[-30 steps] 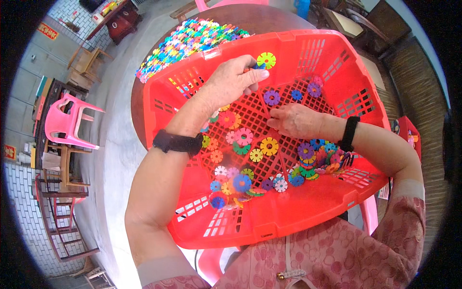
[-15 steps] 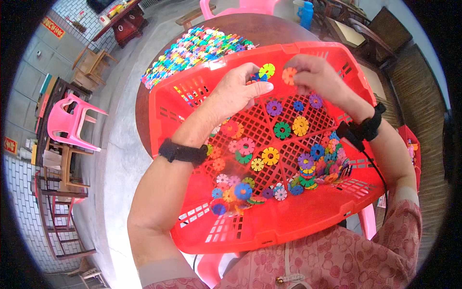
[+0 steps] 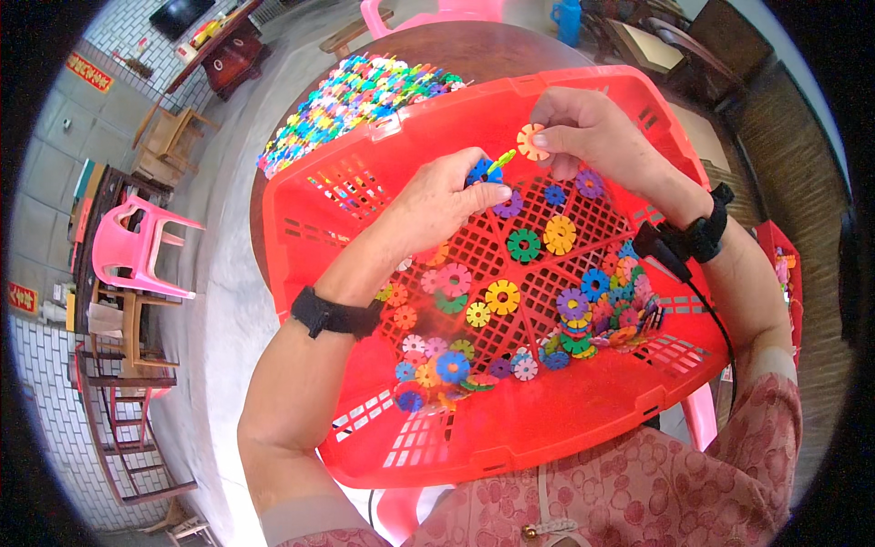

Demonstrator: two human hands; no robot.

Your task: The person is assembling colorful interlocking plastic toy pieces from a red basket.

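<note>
Over the far side of a red plastic basket (image 3: 547,438), my left hand (image 3: 447,196) is closed on a blue notched plastic disc (image 3: 484,171). A yellow-green disc (image 3: 501,162), seen edge-on, is slotted into the blue one. My right hand (image 3: 583,132) pinches an orange notched disc (image 3: 530,142) close to the yellow-green one; whether the two touch I cannot tell. Below my hands, many loose discs lie on the basket's lattice bottom, among them a green disc (image 3: 524,244) and a yellow disc (image 3: 501,297). More are heaped toward the near side.
The basket rests partly on a round brown table (image 3: 510,46). A large multicoloured sheet of joined discs (image 3: 365,100) lies on the table beyond it. At the left stands a pink plastic chair (image 3: 128,242); a blue flask (image 3: 566,20) is at the back right. A black cable (image 3: 720,319) hangs along my right forearm.
The yellow-green disc has turned from face-on to edge-on. My right hand has brought the orange disc left, nearer to my left hand. The whole view has shifted slightly.
</note>
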